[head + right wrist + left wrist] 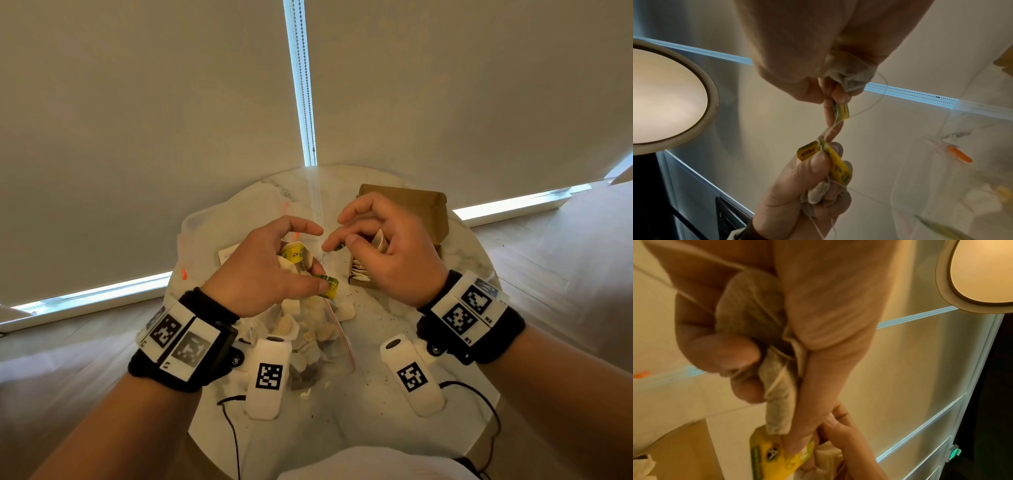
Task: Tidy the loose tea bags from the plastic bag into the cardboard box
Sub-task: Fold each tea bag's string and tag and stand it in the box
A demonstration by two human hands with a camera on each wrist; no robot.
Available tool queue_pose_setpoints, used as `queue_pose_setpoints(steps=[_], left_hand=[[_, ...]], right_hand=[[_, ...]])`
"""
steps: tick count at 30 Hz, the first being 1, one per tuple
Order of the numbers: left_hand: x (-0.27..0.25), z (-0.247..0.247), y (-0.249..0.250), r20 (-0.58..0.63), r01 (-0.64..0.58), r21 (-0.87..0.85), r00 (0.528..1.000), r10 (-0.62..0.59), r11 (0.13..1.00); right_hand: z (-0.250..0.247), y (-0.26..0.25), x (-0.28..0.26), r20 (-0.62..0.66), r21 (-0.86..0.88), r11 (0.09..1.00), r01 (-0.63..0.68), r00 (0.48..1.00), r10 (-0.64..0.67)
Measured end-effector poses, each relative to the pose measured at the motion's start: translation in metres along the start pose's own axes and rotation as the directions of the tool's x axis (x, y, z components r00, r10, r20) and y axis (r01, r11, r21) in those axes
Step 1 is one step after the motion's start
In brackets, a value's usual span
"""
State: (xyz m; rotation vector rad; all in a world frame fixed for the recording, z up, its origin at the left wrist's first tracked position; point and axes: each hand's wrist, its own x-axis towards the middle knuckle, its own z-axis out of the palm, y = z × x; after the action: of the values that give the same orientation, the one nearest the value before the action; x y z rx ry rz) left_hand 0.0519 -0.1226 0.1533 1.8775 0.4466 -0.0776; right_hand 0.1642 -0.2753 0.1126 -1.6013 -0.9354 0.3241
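Note:
Above a clear plastic bag [322, 339] full of loose tea bags, my left hand [317, 258] grips a bunch of tea bags [752, 308] and pinches a yellow tag [777, 451] under the thumb. My right hand [342, 236] holds one crumpled tea bag [849, 74] in the palm and pinches its yellow tag [841, 110]. Tangled strings [826, 134] run between the two hands, which almost touch. The brown cardboard box [411, 212] stands open behind the right hand, with a row of tea bags [361, 274] inside.
Everything sits on a small round white marble table [394, 411] speckled with tea crumbs. A white paper slip [227, 255] lies at the left. Black cables [233, 428] trail over the near edge. Roller blinds hang close behind, with wood floor at both sides.

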Motion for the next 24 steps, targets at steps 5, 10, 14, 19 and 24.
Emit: queue_pose_setpoints(steps=[5, 10, 14, 19, 24], left_hand=[[0.0006, -0.0006, -0.0019, 0.011, -0.007, 0.034, 1.0, 0.006, 0.999], [0.0031, 0.0008, -0.0042, 0.024, -0.013, 0.047, 1.0, 0.012, 0.999], [0.0055, 0.0026, -0.0047, 0.019, -0.031, 0.063, 0.999, 0.03, 0.998], [0.0076, 0.0024, -0.0055, 0.007, -0.063, 0.104, 0.998, 0.063, 0.993], [0.0089, 0.0013, -0.0064, -0.012, -0.093, 0.11, 0.995, 0.095, 0.99]], right_hand=[[-0.0007, -0.0053, 0.0005, -0.01, -0.041, 0.999, -0.019, 1.0, 0.019], [0.0005, -0.0055, 0.0005, -0.025, 0.008, 0.999, -0.042, 0.999, 0.042], [0.0012, -0.0047, 0.0017, -0.06, 0.068, 0.996, -0.059, 0.996, 0.063], [0.0007, -0.0003, 0.0043, -0.08, 0.108, 0.989, -0.104, 0.99, 0.113], [0.0003, -0.0002, 0.0057, -0.049, 0.16, 0.972, -0.174, 0.982, 0.184]])
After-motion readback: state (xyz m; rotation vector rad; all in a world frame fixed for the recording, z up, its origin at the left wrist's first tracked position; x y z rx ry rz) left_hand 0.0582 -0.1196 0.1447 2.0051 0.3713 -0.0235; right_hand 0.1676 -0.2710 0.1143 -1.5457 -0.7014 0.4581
